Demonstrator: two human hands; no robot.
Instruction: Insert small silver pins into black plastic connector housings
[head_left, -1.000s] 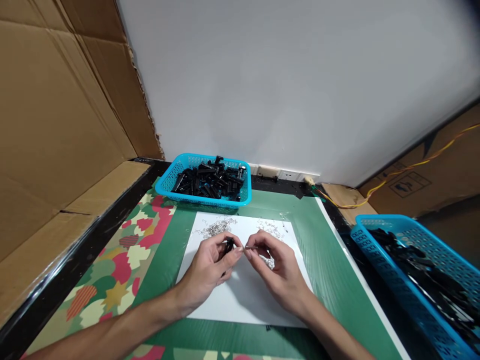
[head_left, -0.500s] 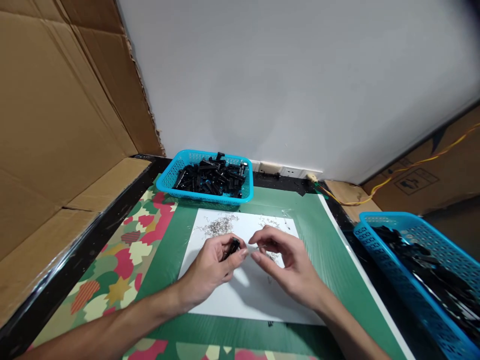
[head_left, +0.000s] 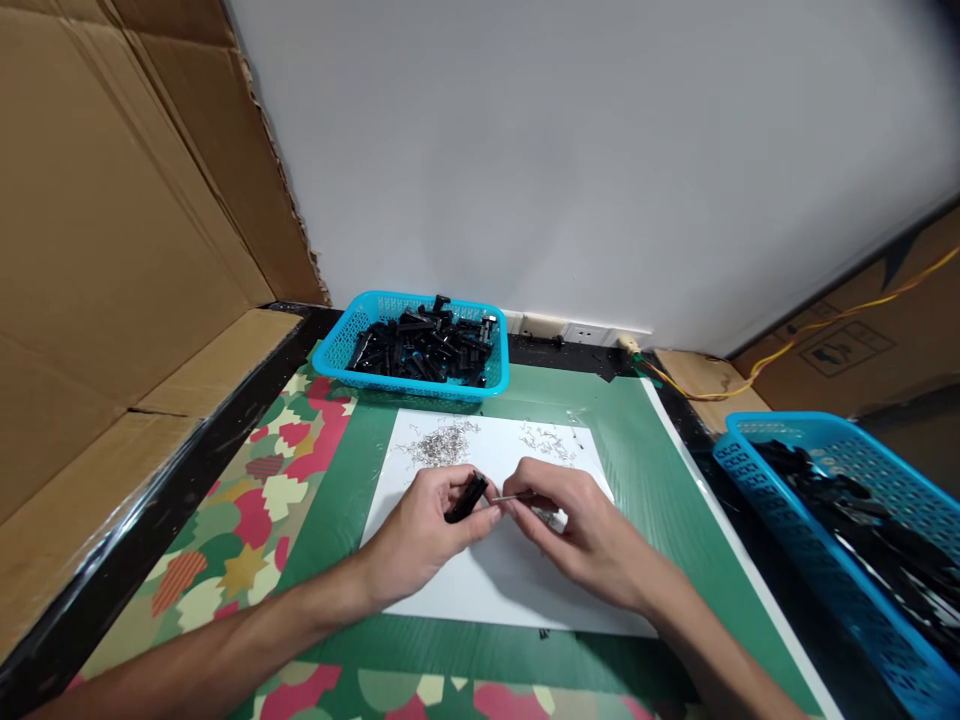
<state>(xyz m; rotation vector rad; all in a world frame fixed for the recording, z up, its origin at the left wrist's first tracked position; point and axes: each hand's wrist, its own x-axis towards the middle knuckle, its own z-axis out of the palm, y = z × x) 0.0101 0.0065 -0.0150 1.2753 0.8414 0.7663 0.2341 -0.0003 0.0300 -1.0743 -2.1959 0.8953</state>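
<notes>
My left hand (head_left: pixel 427 530) is closed around a small black plastic piece (head_left: pixel 469 497), held tilted with its top end showing above the fingers. Close beside it, my right hand (head_left: pixel 570 525) pinches a thin metal rod (head_left: pixel 516 497) that points left toward the black piece; whether its tip touches is hidden by my left fingertips. Both hands are above a white sheet (head_left: pixel 480 590). On that sheet lie a dense pile of tiny metal parts (head_left: pixel 442 445) at the left and a looser scatter of metal parts (head_left: pixel 547 440) at the right.
A blue basket (head_left: pixel 409 385) full of black plastic pieces stands at the back by the wall. Another blue basket (head_left: pixel 810 535) with long black parts is at the right. Cardboard (head_left: pixel 127 200) rises at the left. Yellow and red wires (head_left: pixel 772 365) run from a wall socket.
My right hand has closed its fingers more firmly on the thin rod, which now shows clearly beside the left fingertips. The black piece sits more upright and exposed in my left hand.
</notes>
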